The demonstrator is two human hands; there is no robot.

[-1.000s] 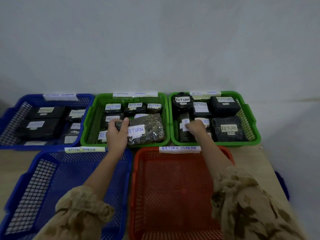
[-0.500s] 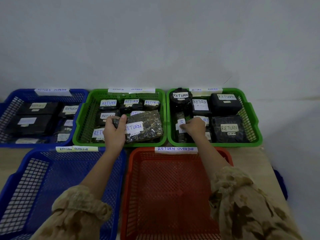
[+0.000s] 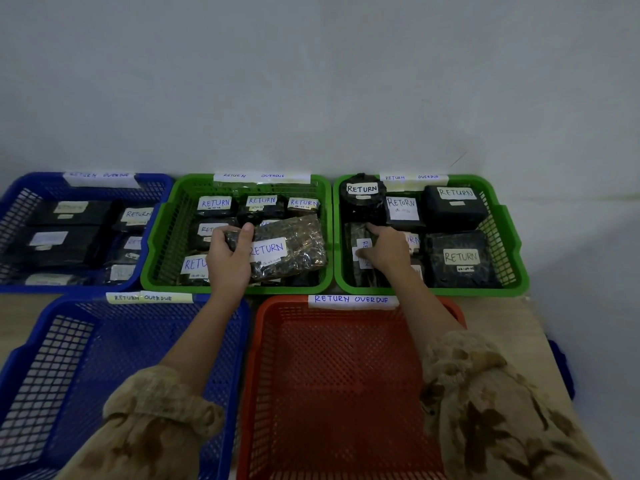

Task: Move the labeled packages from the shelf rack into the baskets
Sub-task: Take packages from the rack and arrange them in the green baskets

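Note:
My left hand grips the left end of a shiny speckled package labelled RETURN, which lies on other packages in the middle green basket. My right hand reaches into the right green basket and pinches a narrow dark package with small white labels at that basket's left side. Two baskets tagged RETURN OVERDUE stand in front: a blue one under my left arm and a red one under my right arm. Both hold nothing.
A third, blue basket at the back left holds several dark labelled packages. More dark RETURN packages fill both green baskets, including a round one at the back. A grey wall rises behind the baskets. The wooden table's edge runs at the right.
My left thumb has closed over the shiny package's end. My right hand has shifted slightly onto the narrow package, index finger stretched along it. The camera has dipped a little.

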